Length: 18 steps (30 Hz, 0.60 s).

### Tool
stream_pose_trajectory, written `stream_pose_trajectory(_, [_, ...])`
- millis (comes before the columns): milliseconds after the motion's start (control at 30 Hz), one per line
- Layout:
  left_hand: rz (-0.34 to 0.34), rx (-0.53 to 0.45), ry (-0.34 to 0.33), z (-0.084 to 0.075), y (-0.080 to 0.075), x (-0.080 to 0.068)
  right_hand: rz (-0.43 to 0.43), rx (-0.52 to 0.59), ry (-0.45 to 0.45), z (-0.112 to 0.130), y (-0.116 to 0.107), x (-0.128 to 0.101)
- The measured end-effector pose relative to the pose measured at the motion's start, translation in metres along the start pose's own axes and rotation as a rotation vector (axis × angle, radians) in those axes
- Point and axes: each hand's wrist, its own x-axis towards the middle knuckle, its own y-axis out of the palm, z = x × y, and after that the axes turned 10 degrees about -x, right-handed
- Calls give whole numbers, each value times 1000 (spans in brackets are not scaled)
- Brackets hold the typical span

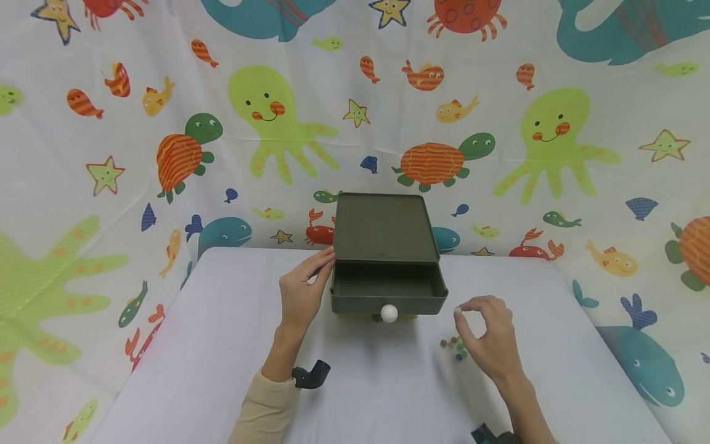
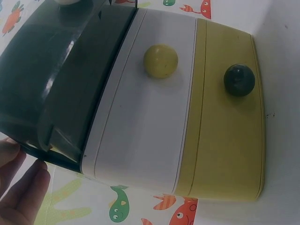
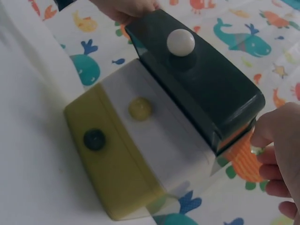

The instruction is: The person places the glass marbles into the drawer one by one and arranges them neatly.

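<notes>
Likely mid-transfer | right hand (image 1: pixel 492 333), right of centre: grip pinching small pale bead (image 1: pixel 457 310), beside open drawer (image 1: pixel 357 304) | left hand (image 1: pixel 302 296): unclenched, fingertips at cabinet (image 1: pixel 385 228) side | next calls for leftward carry, release

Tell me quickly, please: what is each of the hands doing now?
Left hand: open, touching the three-drawer cabinet.
Right hand: closed, pinching a small pale bead.

There are one left hand (image 1: pixel 302 295), one right hand (image 1: pixel 492 336), one cabinet (image 1: pixel 385 228), three drawers (image 2: pixel 140 112), three knobs (image 2: pixel 161 61) and several beads (image 1: pixel 460 349) too small to count.
</notes>
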Motion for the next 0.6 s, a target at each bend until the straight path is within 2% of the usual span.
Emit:
stream_pose_trajectory(167, [-4,-1,10,2,0,0,-35,0,-18,4,-4,5])
stream_pose_trajectory(600, [0,5,-13,-1,1,0,-82,27,-22,16,-10,22])
